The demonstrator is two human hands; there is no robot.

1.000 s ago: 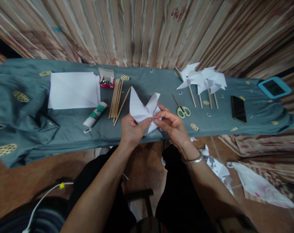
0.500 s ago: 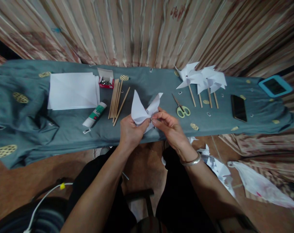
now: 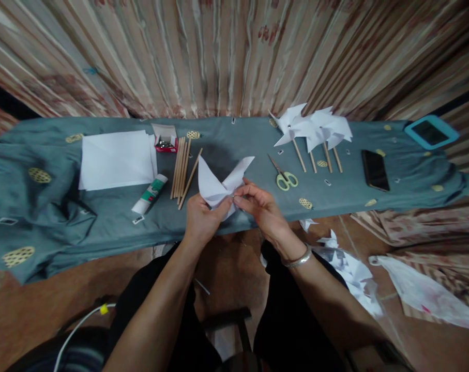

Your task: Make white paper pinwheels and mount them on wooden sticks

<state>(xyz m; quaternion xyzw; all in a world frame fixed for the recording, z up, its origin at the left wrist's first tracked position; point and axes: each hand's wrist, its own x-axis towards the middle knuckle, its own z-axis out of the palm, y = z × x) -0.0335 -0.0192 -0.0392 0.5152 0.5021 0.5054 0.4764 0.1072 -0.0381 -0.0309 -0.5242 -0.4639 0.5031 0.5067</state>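
A folded white paper pinwheel [image 3: 211, 187] with upright, curved points is held just above the front part of the cloth-covered table. My left hand [image 3: 203, 216] is closed on its lower left side, the thumb pressing near the middle. At that middle, the fingertips of my right hand [image 3: 259, 204] pinch a small shiny tack, mostly hidden by the fingers. Wooden sticks [image 3: 180, 168] lie just left of the paper, one apart from the bundle. An open red-and-white box [image 3: 166, 144] behind them contains small silvery pieces. Green-handled scissors [image 3: 285, 178] rest to the right.
White paper sheets [image 3: 116, 160] and a glue stick [image 3: 149, 194] lie at left. Several pinwheels on sticks [image 3: 321, 129] lie at back right, near a dark phone [image 3: 375, 169] and a blue-framed device [image 3: 432, 133]. Paper pieces and a plastic bag [image 3: 424, 292] are on the floor.
The view has shifted slightly, so the table contents sit at somewhat different places in the picture. Both hands keep their hold on the pinwheel's middle; the paper is turned only a little.
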